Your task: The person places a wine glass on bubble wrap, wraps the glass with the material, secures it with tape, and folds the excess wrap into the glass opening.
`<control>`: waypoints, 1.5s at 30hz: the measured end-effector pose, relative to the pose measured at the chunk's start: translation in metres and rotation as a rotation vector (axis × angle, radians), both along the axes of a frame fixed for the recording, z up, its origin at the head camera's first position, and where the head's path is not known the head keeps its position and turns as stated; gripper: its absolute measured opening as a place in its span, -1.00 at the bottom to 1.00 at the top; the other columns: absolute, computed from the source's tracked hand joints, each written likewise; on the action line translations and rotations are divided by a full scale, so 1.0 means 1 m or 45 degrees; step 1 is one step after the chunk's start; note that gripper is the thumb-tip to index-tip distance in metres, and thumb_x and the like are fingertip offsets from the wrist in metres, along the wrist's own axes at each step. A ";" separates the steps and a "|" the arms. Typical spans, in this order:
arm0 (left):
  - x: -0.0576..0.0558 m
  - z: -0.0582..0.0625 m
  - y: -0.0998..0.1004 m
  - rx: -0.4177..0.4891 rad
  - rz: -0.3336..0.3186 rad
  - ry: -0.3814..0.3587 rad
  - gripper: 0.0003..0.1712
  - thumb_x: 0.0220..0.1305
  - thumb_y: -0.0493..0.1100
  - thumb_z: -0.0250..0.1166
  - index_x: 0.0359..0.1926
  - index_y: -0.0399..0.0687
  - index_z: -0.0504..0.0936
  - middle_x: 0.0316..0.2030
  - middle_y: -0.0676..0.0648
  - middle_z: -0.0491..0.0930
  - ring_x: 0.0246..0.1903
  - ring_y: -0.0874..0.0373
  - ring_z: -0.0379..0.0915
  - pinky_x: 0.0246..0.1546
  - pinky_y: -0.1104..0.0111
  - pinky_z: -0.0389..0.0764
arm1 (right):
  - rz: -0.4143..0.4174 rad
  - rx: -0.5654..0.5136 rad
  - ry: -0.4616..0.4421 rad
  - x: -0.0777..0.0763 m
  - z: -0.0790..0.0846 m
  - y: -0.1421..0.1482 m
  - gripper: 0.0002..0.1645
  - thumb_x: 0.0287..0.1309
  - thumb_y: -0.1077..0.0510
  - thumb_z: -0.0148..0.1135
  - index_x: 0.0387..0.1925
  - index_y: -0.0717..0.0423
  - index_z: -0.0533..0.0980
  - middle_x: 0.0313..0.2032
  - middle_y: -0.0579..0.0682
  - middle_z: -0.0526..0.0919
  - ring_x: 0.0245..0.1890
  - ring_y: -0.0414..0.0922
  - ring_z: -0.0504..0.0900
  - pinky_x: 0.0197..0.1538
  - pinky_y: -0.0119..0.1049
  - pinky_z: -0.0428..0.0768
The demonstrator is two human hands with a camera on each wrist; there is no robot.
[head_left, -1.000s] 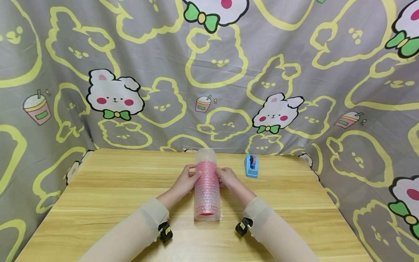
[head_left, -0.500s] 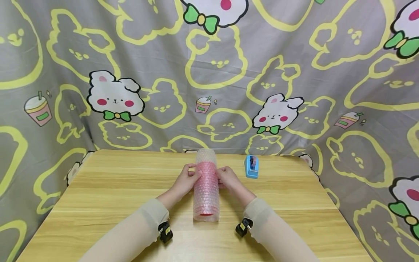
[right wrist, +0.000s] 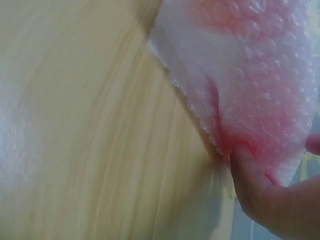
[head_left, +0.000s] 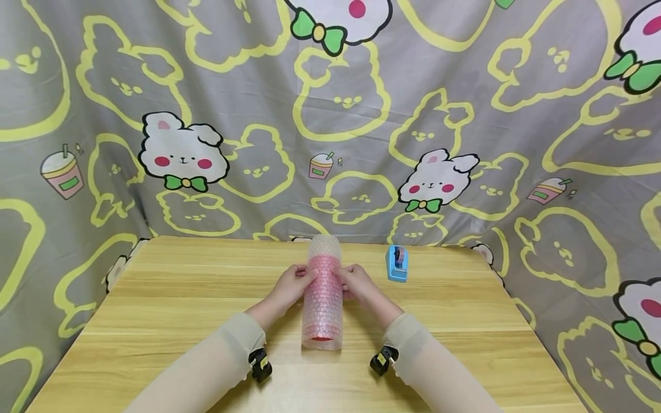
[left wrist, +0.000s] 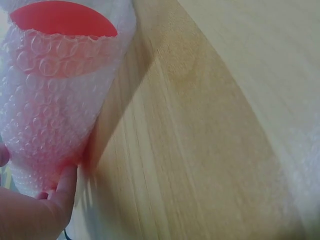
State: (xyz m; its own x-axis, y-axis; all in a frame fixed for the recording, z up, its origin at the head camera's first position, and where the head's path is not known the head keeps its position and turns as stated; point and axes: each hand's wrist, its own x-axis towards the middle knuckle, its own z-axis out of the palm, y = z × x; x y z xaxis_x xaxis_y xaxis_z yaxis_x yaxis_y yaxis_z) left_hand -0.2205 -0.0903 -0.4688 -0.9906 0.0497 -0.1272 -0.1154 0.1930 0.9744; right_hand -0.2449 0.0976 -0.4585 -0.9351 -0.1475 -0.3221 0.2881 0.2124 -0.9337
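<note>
A red cylinder-shaped object rolled in clear bubble wrap lies lengthwise across the middle of the table. Its red end shows inside the open end of the wrap in the left wrist view. My left hand grips the roll from the left, thumb on top and fingers at the side. From the right, my right hand holds it the same way, its thumb pressing on the wrap. In the right wrist view, fingers reach to the roll's underside, where the wrap creases. The roll's underside is hidden.
A blue tape dispenser stands at the back right of the wooden table. Behind and beside the table hangs a grey patterned curtain. Small black cameras are strapped at both wrists.
The bubble-wrapped roll has turned or shifted slightly left between my hands. The wrap's edge at the right lies closer in, and my right thumb has moved further onto the top.
</note>
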 end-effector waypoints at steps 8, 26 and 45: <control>-0.001 -0.001 0.000 0.007 -0.013 0.004 -0.35 0.43 -0.05 0.24 0.26 -0.51 0.33 0.10 -0.40 0.50 0.06 -0.20 0.53 0.05 0.09 0.62 | -0.007 -0.016 -0.031 0.001 0.000 -0.001 -0.53 0.36 -0.01 0.11 -0.02 0.33 0.31 -0.22 0.12 0.49 -0.28 -0.08 0.56 -0.08 -0.10 0.69; -0.002 0.002 0.001 -0.014 -0.002 -0.035 -0.49 0.48 -0.12 0.08 0.27 -0.41 0.33 0.08 -0.33 0.50 0.05 -0.12 0.50 0.10 0.10 0.57 | 0.031 -0.068 -0.034 -0.003 -0.005 0.000 -0.60 0.30 0.10 0.04 -0.08 0.41 0.44 -0.35 0.05 0.61 -0.38 -0.17 0.62 -0.18 -0.24 0.69; 0.000 0.000 -0.002 0.061 0.000 -0.035 -0.39 0.43 -0.13 0.17 0.31 -0.45 0.24 0.06 -0.37 0.48 0.00 -0.13 0.52 -0.02 0.15 0.62 | 0.035 -0.047 -0.013 -0.004 -0.004 0.003 -0.54 0.28 0.15 0.07 0.05 0.47 0.43 -0.26 0.11 0.62 -0.33 -0.12 0.60 -0.14 -0.23 0.69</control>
State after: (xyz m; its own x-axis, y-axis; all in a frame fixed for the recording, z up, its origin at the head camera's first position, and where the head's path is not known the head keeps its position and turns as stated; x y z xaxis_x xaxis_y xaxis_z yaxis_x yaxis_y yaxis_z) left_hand -0.2203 -0.0919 -0.4690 -0.9868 0.0563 -0.1515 -0.1420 0.1463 0.9790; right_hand -0.2488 0.1010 -0.4628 -0.9272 -0.1848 -0.3257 0.2924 0.1859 -0.9380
